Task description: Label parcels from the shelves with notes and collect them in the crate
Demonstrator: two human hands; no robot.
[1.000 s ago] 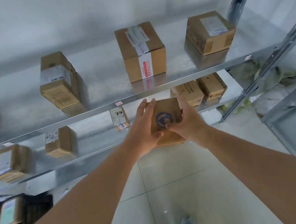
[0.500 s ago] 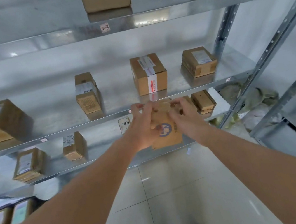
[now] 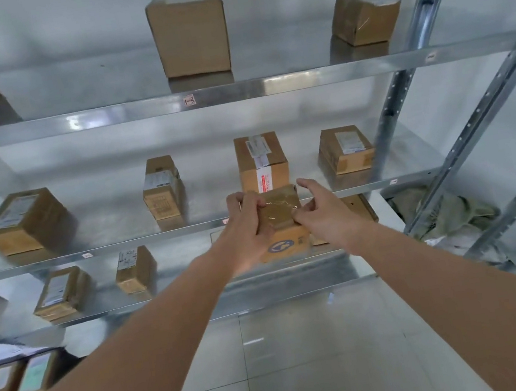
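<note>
A small parcel (image 3: 283,225) with a blue logo was held in the air before the rack (image 3: 266,85), level with the middle shelf's front edge. It was gripped at its left side by the left hand (image 3: 248,227), fingers curled over the taped top. Its right top edge was pinched by the right hand (image 3: 324,215), forefinger raised.

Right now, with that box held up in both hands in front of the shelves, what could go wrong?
1. The parcel is held in mid-air over the tiled floor; the left hand grips one side, but the right hand seems to touch only its taped top, so it might slip and fall.
2. It is held close to the shelf edge and could knock against it.
3. No note shows on it yet, so it may reach the crate unlabelled.
</note>
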